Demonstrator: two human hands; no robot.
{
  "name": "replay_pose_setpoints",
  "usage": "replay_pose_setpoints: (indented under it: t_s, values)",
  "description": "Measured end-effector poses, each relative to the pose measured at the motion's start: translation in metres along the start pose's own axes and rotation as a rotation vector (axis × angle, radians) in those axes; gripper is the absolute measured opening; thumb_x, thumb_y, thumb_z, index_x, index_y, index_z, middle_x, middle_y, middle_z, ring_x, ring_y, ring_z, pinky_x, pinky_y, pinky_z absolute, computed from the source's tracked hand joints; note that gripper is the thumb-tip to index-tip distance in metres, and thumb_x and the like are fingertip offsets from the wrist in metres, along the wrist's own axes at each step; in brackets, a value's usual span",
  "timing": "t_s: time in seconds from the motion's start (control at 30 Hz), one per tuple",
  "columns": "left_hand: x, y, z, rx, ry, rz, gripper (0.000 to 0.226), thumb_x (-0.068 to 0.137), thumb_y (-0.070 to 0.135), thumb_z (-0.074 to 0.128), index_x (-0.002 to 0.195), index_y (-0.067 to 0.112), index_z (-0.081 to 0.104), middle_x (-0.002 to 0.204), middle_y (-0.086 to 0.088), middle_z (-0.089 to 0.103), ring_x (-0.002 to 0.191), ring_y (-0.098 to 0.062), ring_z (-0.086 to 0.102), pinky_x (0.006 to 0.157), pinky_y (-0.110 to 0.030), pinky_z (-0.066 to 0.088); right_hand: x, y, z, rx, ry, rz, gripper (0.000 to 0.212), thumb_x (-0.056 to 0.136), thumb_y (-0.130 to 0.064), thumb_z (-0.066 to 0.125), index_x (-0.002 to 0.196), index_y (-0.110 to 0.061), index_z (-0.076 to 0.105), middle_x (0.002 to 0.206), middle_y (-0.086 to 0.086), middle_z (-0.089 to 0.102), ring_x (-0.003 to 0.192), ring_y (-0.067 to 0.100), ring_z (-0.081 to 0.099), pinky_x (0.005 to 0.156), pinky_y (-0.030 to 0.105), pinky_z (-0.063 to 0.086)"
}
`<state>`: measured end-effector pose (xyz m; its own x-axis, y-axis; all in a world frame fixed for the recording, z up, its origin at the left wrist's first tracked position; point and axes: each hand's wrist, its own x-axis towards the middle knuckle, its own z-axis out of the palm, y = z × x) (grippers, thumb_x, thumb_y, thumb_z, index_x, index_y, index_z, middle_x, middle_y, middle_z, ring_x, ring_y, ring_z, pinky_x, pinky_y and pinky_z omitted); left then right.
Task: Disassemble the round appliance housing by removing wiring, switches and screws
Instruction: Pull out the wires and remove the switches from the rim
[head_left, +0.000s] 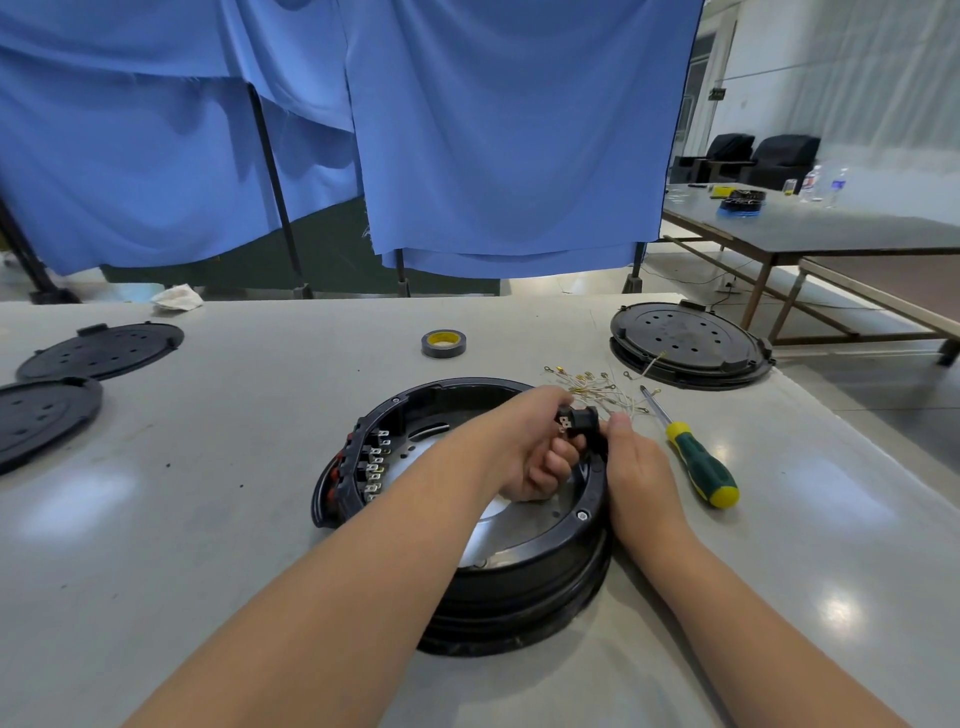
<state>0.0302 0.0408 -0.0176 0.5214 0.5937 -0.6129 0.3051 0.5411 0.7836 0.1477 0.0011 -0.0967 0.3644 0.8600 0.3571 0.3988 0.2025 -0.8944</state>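
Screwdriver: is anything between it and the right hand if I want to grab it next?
Nothing visible blocks it. The screwdriver lies bare on the table, just right of the right hand. The loose wires lie beyond its tip. That hand touches the black socket part, which the left hand grips.

Round blk housing (519, 587) open on table, switches (375, 462) inside

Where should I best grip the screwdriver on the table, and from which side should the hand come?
Grip the screwdriver by its thick green and yellow handle, probably coming from above. It lies flat on the table, apart from the housing, handle towards the person and thin shaft pointing away at the loose wires. The right hand is right beside it.
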Motion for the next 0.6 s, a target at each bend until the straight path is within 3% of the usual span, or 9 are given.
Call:
replay_pose_setpoints:
  t_s: [0.2, 0.37, 0.6]
  values:
    - [-0.0068, 0.001, -0.0044, -0.151, -0.069, -0.011, 0.045, 0.089, 0.047, 0.052, 0.056, 0.016, 0.046, 0.038, 0.01, 0.028, 0.027, -0.003, 0.024, 0.03, -0.013, 0.014, 0.0006, 0.0002, 0.0002, -0.023, -0.021, -0.01, 0.063, 0.088, -0.052, 0.02, 0.078, -0.007, 0.064, 0.077, 0.013, 0.067, 0.078, 0.028, 0.059, 0.074, 0.045, 0.045]
    - [-0.0055, 0.0004, -0.0044, -0.199, -0.073, -0.03, 0.056, 0.089, 0.052, 0.052, 0.047, 0.015, 0.048, 0.035, 0.01, 0.029, 0.024, -0.003, 0.025, 0.026, -0.013, 0.015, -0.0003, 0.0006, -0.0005, -0.022, -0.026, -0.004, 0.063, 0.088, -0.051, 0.021, 0.084, -0.008, 0.067, 0.081, 0.012, 0.068, 0.082, 0.027, 0.061, 0.077, 0.044, 0.047]
    - [-0.0042, 0.0008, -0.0045, -0.196, -0.044, -0.021, 0.055, 0.09, 0.052, 0.05, 0.05, 0.015, 0.047, 0.034, 0.01, 0.029, 0.024, -0.003, 0.025, 0.026, -0.013, 0.015, -0.0009, -0.0024, -0.0001, -0.021, -0.026, -0.007, 0.06, 0.089, -0.048, 0.021, 0.08, -0.009, 0.066, 0.076, 0.011, 0.067, 0.078, 0.027, 0.06, 0.072, 0.043, 0.045]
